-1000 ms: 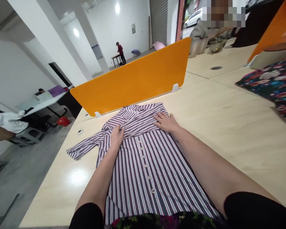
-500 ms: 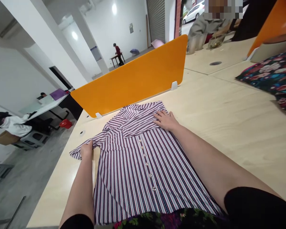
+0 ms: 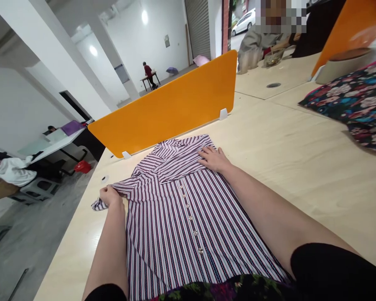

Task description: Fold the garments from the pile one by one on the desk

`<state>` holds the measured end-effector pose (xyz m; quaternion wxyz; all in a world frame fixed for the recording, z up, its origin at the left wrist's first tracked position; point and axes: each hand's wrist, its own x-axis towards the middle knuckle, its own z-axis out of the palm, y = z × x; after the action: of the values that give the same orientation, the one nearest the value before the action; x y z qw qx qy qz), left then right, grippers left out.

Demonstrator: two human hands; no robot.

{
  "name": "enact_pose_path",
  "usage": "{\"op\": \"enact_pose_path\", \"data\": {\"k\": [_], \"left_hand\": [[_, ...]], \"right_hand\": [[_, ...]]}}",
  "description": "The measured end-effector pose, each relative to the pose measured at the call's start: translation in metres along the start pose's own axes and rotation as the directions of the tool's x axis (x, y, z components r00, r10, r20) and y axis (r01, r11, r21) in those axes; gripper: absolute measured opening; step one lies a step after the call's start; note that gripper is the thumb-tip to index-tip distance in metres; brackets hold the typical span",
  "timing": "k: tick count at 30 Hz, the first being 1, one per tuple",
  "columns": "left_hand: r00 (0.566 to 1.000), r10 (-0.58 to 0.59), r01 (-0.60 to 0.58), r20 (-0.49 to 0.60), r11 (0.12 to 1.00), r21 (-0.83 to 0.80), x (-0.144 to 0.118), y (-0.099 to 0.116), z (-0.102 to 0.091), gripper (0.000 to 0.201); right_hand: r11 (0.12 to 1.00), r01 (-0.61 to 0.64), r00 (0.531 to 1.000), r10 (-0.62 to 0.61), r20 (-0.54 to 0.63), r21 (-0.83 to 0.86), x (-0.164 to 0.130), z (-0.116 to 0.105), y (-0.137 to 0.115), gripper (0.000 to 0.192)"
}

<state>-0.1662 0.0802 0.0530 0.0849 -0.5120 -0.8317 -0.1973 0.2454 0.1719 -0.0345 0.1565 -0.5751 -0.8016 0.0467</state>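
A striped button-up shirt [image 3: 175, 225] lies front side up on the light wooden table [image 3: 301, 167], its collar end towards the orange divider. A row of several shiny buttons runs down its middle. My left hand [image 3: 110, 195] is closed on the left sleeve, with the sleeve's end [image 3: 98, 205] poking out beyond the fingers. On the upper right of the shirt, over the sleeve folded across the chest, my right hand [image 3: 214, 159] rests flat with fingers spread.
An orange divider [image 3: 166, 104] stands just beyond the collar. Floral dark fabric [image 3: 357, 100] lies at the right, near a beige container [image 3: 341, 67]. Across the table sits a person [image 3: 260, 42] by a glass bowl [image 3: 273, 57]. Other people sit or stand farther off.
My left hand has shifted slightly outward along the sleeve, whose end now looks more bunched. My right hand stays in place on the shirt. The whole view has turned a little.
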Motion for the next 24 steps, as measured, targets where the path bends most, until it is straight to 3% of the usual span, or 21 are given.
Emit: {"op": "enact_pose_path", "data": {"k": [2,4,5,7,8,9,10,13,16,21,24], "left_hand": [[0.997,0.082,-0.082,-0.012,0.997,0.003,-0.003,0.015,0.002,0.036],[0.969,0.247,-0.247,0.003,0.969,0.013,-0.011,0.033,0.011,0.024],[0.924,0.383,-0.383,0.024,0.923,0.025,-0.016,0.041,0.018,0.018],[0.748,0.659,-0.664,0.076,0.746,0.055,-0.03,0.056,0.035,0.018],[0.655,0.749,-0.755,0.098,0.652,0.069,-0.036,0.06,0.043,0.02],[0.603,0.79,-0.798,0.109,0.598,0.079,-0.042,0.063,0.05,0.021],[0.603,0.79,-0.797,0.107,0.598,0.081,-0.046,0.063,0.056,0.02],[0.692,0.718,-0.722,0.08,0.691,0.038,-0.053,0.057,0.065,0.017],[0.743,0.667,-0.664,0.048,0.744,-0.068,-0.053,0.048,0.063,0.016],[0.913,0.409,-0.404,0.003,0.904,-0.141,-0.046,0.041,0.06,0.024],[0.932,0.36,-0.354,0.041,0.929,-0.11,-0.034,0.037,0.062,0.027]], "right_hand": [[1.0,0.001,1.0,-0.001,0.008,0.0,0.0,-0.001,0.0,0.053],[1.0,0.0,1.0,0.0,0.007,-0.002,0.0,-0.002,0.0,0.053],[1.0,-0.002,1.0,0.002,0.003,-0.001,0.0,-0.002,0.0,0.053],[1.0,-0.006,1.0,0.006,-0.001,-0.001,-0.001,-0.002,0.0,0.052],[1.0,-0.003,1.0,0.003,-0.004,-0.003,-0.001,-0.001,0.0,0.051],[1.0,0.003,1.0,-0.003,-0.006,-0.007,-0.001,-0.001,0.0,0.05],[1.0,0.009,1.0,-0.009,-0.007,-0.01,-0.001,-0.001,0.0,0.049],[1.0,0.01,1.0,-0.01,-0.016,-0.006,-0.001,-0.001,0.001,0.049],[0.999,0.021,0.997,-0.017,-0.074,0.04,0.0,-0.004,0.0,0.043],[0.989,0.037,0.956,0.006,-0.292,0.142,-0.002,-0.017,-0.016,0.035],[0.981,0.094,0.972,-0.052,-0.23,0.173,-0.005,-0.02,-0.028,0.041]]}}
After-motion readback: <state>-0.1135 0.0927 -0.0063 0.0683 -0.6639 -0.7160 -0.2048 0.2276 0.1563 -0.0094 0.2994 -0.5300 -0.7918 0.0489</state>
